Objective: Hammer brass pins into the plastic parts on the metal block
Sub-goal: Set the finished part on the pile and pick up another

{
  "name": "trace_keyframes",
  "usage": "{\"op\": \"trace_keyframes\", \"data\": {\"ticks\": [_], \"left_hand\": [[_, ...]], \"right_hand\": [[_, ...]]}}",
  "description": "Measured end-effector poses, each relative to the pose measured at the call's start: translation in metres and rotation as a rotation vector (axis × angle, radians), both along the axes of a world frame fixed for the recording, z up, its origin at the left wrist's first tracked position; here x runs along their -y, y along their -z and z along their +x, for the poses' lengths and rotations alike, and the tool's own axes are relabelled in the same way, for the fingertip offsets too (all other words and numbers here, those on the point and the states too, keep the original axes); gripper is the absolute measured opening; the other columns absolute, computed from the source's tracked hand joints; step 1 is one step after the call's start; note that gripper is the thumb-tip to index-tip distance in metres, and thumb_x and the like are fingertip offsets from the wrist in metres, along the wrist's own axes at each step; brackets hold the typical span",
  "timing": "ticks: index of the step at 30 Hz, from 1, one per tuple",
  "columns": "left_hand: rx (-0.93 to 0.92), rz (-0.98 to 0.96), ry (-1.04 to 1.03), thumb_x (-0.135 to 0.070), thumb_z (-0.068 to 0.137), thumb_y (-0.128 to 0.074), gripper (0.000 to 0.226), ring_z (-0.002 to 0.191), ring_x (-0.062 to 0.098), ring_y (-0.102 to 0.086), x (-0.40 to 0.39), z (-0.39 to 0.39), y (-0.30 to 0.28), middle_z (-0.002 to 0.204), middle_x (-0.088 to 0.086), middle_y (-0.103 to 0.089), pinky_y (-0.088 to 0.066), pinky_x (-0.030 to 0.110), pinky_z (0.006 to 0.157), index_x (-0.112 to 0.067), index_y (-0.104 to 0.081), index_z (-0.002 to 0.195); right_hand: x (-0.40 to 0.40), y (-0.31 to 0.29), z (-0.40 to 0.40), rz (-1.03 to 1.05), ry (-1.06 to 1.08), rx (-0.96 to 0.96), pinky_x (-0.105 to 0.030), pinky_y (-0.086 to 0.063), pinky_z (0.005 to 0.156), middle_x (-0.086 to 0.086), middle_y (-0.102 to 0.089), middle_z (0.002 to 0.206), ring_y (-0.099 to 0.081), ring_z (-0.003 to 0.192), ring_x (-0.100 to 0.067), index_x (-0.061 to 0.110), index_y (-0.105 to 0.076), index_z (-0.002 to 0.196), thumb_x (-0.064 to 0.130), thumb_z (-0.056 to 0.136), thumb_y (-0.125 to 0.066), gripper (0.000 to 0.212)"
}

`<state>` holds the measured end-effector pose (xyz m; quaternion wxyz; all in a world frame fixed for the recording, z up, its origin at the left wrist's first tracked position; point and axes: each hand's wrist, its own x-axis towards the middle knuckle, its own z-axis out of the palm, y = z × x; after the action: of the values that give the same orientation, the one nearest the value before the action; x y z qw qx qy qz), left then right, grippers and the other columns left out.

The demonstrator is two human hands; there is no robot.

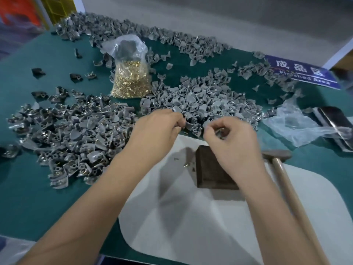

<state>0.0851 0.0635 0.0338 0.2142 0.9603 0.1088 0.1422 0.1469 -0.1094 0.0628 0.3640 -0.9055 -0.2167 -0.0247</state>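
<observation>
While hammer (286,180) idle, hands (193,129) among parts (193,104).

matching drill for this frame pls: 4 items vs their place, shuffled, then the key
Items:
1. hammer
2. metal block
3. bag of brass pins
4. blue sign

Places:
A. standing on the green mat, behind the grey plastic parts
B. on the white pad, under the right hand
C. far right of the table, near its back edge
D. lying right of the block, handle toward the camera

Pairs: 1-D, 2-B, 3-A, 4-C
</observation>
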Motion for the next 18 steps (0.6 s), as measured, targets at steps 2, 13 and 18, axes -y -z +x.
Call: {"op": "trace_keyframes", "data": {"ticks": [2, 13, 18], "left_hand": [[-0.007, -0.035, -0.048, -0.027, 0.098, -0.059, 0.014, 0.097, 0.013, -0.060, -0.004, 0.002, 0.003, 0.107, -0.016, -0.062, -0.049, 0.033, 0.074, -0.036, -0.065, 0.107], [0.129, -0.011, -0.100, -0.026, 0.094, -0.064, 0.013, 0.087, 0.014, -0.062, 0.001, 0.002, 0.012, 0.095, -0.011, -0.068, -0.049, 0.034, 0.075, -0.030, -0.071, 0.104], [0.204, 0.059, -0.089, -0.024, 0.095, -0.064, 0.012, 0.091, 0.018, -0.064, 0.005, -0.003, 0.004, 0.096, -0.010, -0.069, -0.051, 0.041, 0.078, -0.027, -0.072, 0.103]], "right_hand": [[0.007, -0.005, 0.010, 0.015, -0.056, -0.077, -0.030, -0.050, 0.070, 0.017, -0.069, 0.077, -0.062, 0.075, -0.004, 0.027, -0.074, 0.080, 0.026, 0.089, -0.071, 0.010], [-0.020, 0.006, -0.019, -0.527, -0.448, 0.096, -0.038, -0.025, 0.086, 0.013, -0.070, 0.089, -0.037, 0.097, -0.014, 0.043, -0.076, 0.096, 0.046, 0.092, -0.065, 0.012], [-0.029, 0.004, -0.019, -0.642, -0.500, 0.155, -0.039, -0.025, 0.082, 0.004, -0.065, 0.093, -0.054, 0.105, -0.023, 0.025, -0.065, 0.088, 0.030, 0.098, -0.055, 0.015]]}}
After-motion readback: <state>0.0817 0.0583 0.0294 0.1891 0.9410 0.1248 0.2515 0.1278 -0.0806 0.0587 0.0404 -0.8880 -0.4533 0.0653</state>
